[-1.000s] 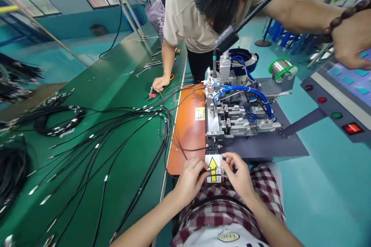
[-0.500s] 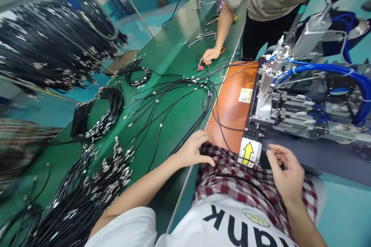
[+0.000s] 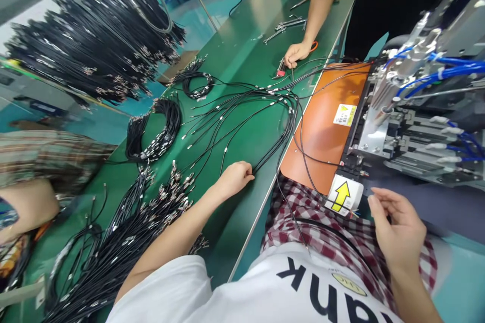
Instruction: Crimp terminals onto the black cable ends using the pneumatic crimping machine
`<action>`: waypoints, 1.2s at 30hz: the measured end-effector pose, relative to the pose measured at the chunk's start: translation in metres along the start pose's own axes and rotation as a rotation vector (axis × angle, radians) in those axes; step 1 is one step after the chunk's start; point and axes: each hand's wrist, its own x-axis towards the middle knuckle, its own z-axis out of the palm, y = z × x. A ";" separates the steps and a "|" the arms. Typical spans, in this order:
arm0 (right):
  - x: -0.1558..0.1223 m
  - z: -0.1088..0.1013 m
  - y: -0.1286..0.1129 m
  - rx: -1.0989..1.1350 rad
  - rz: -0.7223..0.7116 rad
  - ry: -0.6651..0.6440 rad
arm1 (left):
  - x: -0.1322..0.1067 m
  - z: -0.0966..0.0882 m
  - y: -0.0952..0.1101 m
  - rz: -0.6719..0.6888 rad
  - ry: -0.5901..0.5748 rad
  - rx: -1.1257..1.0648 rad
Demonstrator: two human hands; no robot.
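My left hand (image 3: 235, 180) is over the green table, its fingers closed on the end of the black cables (image 3: 271, 153) that run along the table's near edge. How many strands it grips is hidden. My right hand (image 3: 399, 227) hovers over my lap beside the machine's front corner, fingers loosely curled, thumb apart, nothing seen in it. Just left of it, a cable end with bared coloured wires (image 3: 354, 213) lies across a white label with a yellow arrow (image 3: 342, 196). Another thin black cable (image 3: 285, 197) hangs from the orange plate (image 3: 313, 143) over the checked cloth on my lap.
The machine (image 3: 379, 128) with metal cylinders and blue hoses stands at right. Cable coils (image 3: 170, 128) and a large cable bundle (image 3: 113, 242) lie on the table; more cables hang on a rack (image 3: 102, 40). A co-worker's hand (image 3: 297, 54) is at the far side; another person sits left.
My left hand has moved left from the table edge and its fingers have closed on the cables. A thin cable now hangs over my lap. My right hand keeps its place by the machine.
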 end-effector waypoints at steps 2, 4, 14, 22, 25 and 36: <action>0.000 -0.001 0.001 -0.006 -0.005 -0.005 | -0.002 0.000 0.005 -0.011 0.007 -0.004; 0.000 -0.003 0.002 -0.009 -0.015 -0.006 | -0.006 -0.011 0.013 -0.011 0.008 -0.020; -0.006 0.013 -0.022 -0.039 -0.179 -0.290 | 0.012 -0.041 0.131 0.530 -0.406 -0.678; -0.007 -0.001 -0.020 0.192 -0.114 -0.307 | 0.041 0.033 0.181 0.777 0.174 0.138; -0.007 -0.008 -0.017 0.300 0.009 -0.247 | 0.039 0.039 0.171 0.764 0.182 0.190; -0.009 -0.006 -0.015 0.363 -0.089 -0.256 | 0.033 0.052 0.167 0.651 0.207 0.372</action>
